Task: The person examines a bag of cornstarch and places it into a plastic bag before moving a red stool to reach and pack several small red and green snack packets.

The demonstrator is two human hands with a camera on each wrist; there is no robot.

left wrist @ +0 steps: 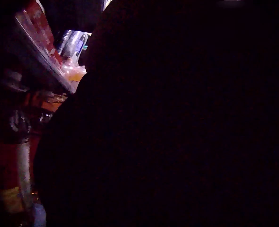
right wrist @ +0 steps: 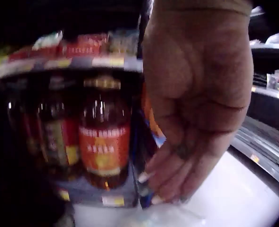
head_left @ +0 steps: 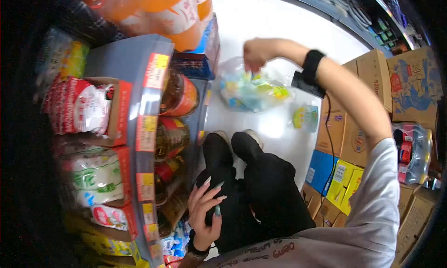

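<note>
at the bottom of the head view, a person's pale t-shirt (head_left: 326,251) and black trousers (head_left: 274,189) come nearest, above a shiny white floor (head_left: 279,133). down the left of the frame runs a store shelf (head_left: 123,47) edged with price tags, with packets on top and dark bottles (head_left: 179,96) below. cartons (head_left: 342,130) are stacked along the right. toward the upper middle, a clear plastic bag (head_left: 253,93) with yellow, blue and green contents lies on the floor, a yellow packet (head_left: 305,117) to its right. large orange bottles (head_left: 156,12) fill the upper left; more shelving (head_left: 328,10) crosses the upper right.

lower middle, the left hand (head_left: 205,210) is spread fairly wide over the trousers, fingers nearly straight. farther up, the right hand (head_left: 256,55) points down at the bag's top; in the right wrist view its fingers hang close together by the blurred plastic, and i cannot tell whether they pinch it.
</note>
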